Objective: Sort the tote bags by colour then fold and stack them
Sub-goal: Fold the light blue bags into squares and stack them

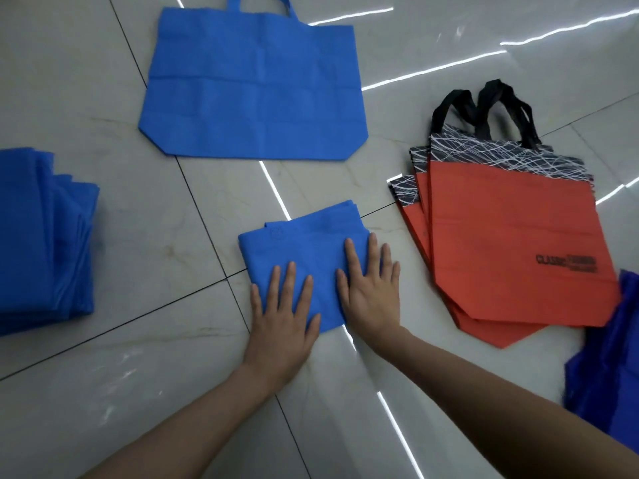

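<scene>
On a glossy tiled floor (103,357), your left hand (281,316) and right hand (371,292) press a folded blue tote bag (304,243) flat, fingers (288,278) spread, gripping nothing.

You are looking down at a pale, glossy tiled floor (86,81) with faint marble veining. Thin dark grout lines (204,216) cross it at a slant and meet near the middle of your view. Bright white streaks of reflected light (432,69) run along the tiles toward the upper right.
</scene>
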Motion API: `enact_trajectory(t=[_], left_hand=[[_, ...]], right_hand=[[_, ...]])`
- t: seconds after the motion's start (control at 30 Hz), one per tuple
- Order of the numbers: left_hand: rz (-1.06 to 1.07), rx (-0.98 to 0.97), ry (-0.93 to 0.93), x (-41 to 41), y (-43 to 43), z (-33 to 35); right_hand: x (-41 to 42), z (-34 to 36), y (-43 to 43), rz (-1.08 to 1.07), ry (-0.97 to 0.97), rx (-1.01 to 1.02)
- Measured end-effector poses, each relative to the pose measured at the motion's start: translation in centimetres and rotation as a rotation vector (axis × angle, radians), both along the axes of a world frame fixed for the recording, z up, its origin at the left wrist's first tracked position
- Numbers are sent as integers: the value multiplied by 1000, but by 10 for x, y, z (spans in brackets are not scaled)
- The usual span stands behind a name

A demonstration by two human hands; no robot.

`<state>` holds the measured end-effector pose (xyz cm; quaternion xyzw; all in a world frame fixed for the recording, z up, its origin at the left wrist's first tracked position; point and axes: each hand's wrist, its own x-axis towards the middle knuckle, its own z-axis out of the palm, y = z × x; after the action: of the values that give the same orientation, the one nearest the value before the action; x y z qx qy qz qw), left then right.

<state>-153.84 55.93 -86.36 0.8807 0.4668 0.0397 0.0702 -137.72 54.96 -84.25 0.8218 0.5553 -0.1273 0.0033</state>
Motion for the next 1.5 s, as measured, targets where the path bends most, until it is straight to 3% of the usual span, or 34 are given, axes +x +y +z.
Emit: enact_trajectory(t=[0.13,0.2,0.27,0.33,0.43,0.53,0.67,0.8,0.97,1.07,1.17,1.27,1.43,1.5], left_hand=[[-5,-35,-28,-4,2,0],[90,-87,-169,-7,4,7],[317,-187,-401,-6,8,23],[597,-337,-625,-4,21,45],[989,-577,-849,-19,57,65],[914,-615,-902,-50,83,82],[757,-500,-1034,-88,108,125],[710,-174,-1022,-136,132,178],[879,292,-623,-215,144,196],[746,336,-474,-236,142,175],[539,-6,-243,-240,142,133],[571,-318,14,-240,139,96],[681,-228,27,-227,144,80],[690,-268,78,-225,143,70]], right_hand=[[-6,5,4,-36,8,-29],[-9,12,4,-69,-25,-2],[-19,18,5,-215,29,-38],[-33,30,8,-448,180,-49],[-47,48,21,-713,528,120],[-54,63,39,-896,952,153],[-79,95,69,-781,1165,356],[-127,139,104,-565,1328,495],[-217,151,133,-384,1451,376],[-263,138,139,-345,1486,262],[-281,112,146,-360,1397,204],[-254,91,153,-388,1157,299],[-161,62,169,179,403,294],[-131,54,186,305,207,224]])
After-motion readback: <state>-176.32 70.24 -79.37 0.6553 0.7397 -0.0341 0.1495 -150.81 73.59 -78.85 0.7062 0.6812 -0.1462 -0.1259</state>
